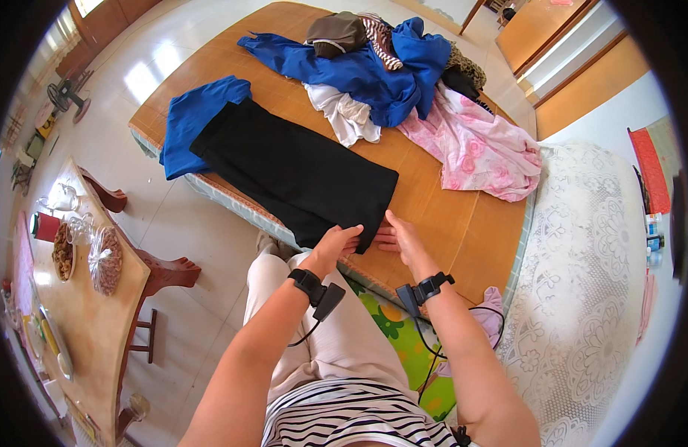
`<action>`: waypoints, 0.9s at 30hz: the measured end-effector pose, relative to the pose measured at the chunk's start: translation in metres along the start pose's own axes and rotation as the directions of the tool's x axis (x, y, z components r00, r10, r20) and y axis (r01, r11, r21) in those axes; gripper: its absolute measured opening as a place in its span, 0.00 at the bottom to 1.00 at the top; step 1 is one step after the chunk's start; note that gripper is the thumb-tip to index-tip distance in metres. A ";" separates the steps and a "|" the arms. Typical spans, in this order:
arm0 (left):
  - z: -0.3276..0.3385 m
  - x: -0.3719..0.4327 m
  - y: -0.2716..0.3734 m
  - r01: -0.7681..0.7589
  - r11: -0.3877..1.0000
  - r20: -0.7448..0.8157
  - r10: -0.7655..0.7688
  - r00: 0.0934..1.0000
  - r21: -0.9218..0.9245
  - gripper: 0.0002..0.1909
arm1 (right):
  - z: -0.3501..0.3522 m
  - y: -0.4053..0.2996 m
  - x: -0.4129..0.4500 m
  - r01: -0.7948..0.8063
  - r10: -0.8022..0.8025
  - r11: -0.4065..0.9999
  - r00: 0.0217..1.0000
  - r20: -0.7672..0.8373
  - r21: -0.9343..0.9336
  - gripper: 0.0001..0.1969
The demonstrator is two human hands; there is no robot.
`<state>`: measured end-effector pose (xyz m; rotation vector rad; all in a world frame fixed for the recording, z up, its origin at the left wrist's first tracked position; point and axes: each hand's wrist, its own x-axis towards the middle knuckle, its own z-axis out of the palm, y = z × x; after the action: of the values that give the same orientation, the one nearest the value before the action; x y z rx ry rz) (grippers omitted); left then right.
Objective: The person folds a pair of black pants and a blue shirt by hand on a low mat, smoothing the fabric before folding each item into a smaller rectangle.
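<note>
A black folded garment (pixel 304 167), possibly trousers, lies flat across the near side of a bed covered with a tan woven mat (pixel 455 223). My left hand (pixel 339 243) rests at its near corner, thumb pointing right and fingers bent against the cloth; whether it pinches the fabric is unclear. Just to the right, my right hand (pixel 401 237) has its thumb raised and fingers apart, their tips by the garment's short edge. Under the far left end of the black cloth sits a folded blue garment (pixel 182 123), partly covered.
Heaped at the back are blue clothing (pixel 344 70), a dark brown cap-like item (pixel 335 33), a white cloth (pixel 341 114) and a pink floral garment (pixel 478 151). A lace-covered backrest (pixel 578 268) borders the right. At left stands a wooden table (pixel 106 313) with glassware and bagged food.
</note>
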<state>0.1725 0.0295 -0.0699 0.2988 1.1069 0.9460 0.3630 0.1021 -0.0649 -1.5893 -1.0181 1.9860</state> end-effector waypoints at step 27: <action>-0.019 0.025 0.055 -0.149 0.339 -0.121 0.657 0.744 0.929 0.20 | -0.200 0.066 -0.093 -0.135 -0.807 0.251 0.517 -0.285 -0.958 0.31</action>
<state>0.1320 0.0764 -0.0595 1.3694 2.0530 0.8115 0.5876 0.0523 -0.0701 -2.0128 -2.0083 -0.0522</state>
